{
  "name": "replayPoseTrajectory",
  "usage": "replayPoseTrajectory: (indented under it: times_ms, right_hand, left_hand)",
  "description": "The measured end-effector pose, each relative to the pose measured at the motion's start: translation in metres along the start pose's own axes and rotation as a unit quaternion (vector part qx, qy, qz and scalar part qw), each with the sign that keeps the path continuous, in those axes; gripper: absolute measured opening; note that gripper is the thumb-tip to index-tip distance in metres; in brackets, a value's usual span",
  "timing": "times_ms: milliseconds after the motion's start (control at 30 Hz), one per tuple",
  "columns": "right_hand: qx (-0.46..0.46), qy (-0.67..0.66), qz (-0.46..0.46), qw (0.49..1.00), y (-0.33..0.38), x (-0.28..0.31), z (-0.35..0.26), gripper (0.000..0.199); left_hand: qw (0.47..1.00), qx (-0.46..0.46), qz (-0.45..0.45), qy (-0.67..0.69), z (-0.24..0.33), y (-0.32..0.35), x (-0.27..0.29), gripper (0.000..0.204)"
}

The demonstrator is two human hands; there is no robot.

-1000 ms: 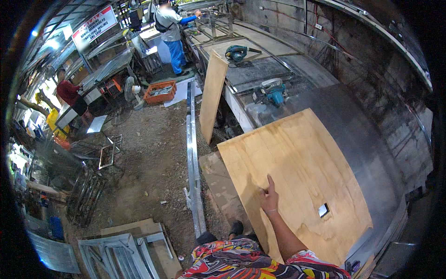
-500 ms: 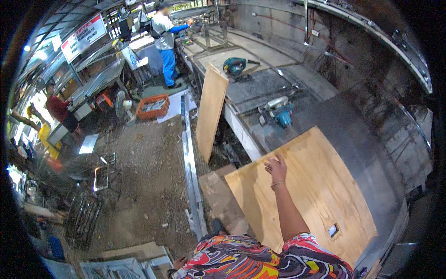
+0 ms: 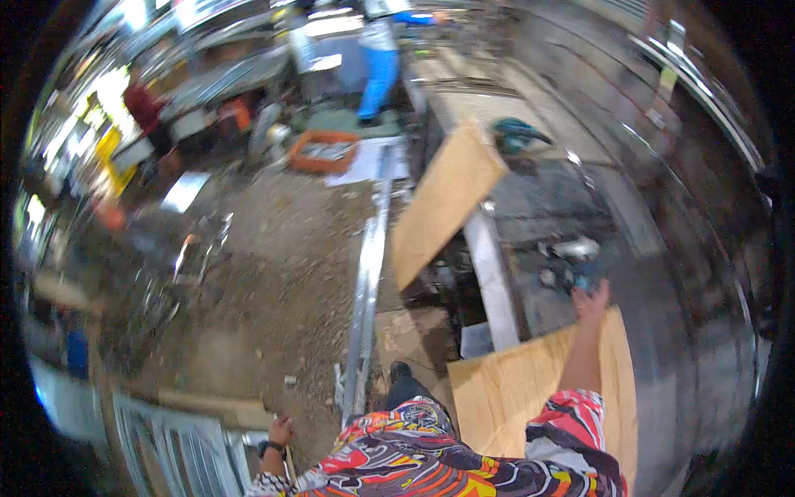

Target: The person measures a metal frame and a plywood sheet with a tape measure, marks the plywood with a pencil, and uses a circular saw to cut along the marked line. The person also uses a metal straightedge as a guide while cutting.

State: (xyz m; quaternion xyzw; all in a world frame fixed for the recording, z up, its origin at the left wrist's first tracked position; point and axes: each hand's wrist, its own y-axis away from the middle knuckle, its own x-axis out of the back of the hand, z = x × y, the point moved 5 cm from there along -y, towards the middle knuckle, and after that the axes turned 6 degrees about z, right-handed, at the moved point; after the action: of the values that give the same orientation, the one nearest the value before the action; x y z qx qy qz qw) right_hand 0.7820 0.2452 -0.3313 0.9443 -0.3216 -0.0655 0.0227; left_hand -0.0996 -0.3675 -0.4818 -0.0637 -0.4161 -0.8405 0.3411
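My right hand [image 3: 590, 301] is stretched forward past the far edge of a pale plywood sheet [image 3: 505, 389], close to a teal-and-grey circular saw [image 3: 573, 258] on the dark bench. Its fingers look spread, though motion softens them, and nothing shows in them. Low on the left, my left hand [image 3: 281, 431], with a dark band at the wrist, hangs beside my body with its fingers curled. Whether it holds something small is too blurred to make out. A second plywood piece [image 3: 447, 207] leans upright against the bench side.
A teal power tool [image 3: 520, 135] lies farther up the bench. Long metal channels [image 3: 368, 282] run along the dirt floor. An orange crate [image 3: 323, 151] of metal pieces stands ahead. Metal frames [image 3: 178, 439] lie at lower left. A person in blue trousers [image 3: 379, 79] stands at the back.
The view has swung, shifting the scene. My right hand has moved from above the plywood sheet to beyond its far edge, nearer the saw. My left hand has come more fully into view.
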Motion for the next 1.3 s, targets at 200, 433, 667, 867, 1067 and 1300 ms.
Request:
replayPoseTrajectory:
  times_ms: [200,433,667,867,1067,1300]
  right_hand:
    - [-0.162,-0.168,0.033,0.972,-0.044,-0.021,-0.021,0.056]
    - [-0.226,0.042,0.033,0.973,-0.055,-0.059,-0.023,0.033]
    - [-0.031,0.158,0.002,0.987,0.035,-0.120,-0.081,0.022]
    - [-0.020,0.190,-0.181,0.965,0.199,-0.220,-0.130,0.013]
    - [-0.039,0.265,-0.397,0.878,0.332,-0.367,-0.039,0.016]
    - [0.041,0.256,-0.607,0.751,0.528,-0.468,0.076,0.046]
  left_hand:
    - [0.949,-0.096,0.093,-0.284,-0.052,0.100,0.015,0.027]
    - [0.868,-0.176,-0.020,-0.464,-0.117,0.158,-0.028,0.030]
    - [0.897,-0.161,-0.047,-0.409,-0.085,0.145,-0.067,0.039]
    - [0.983,0.119,0.053,-0.130,-0.047,0.148,-0.066,0.052]
    - [0.989,0.071,0.133,0.009,-0.074,0.188,-0.079,0.057]
    - [0.907,0.168,0.322,0.213,-0.246,0.360,-0.125,0.050]
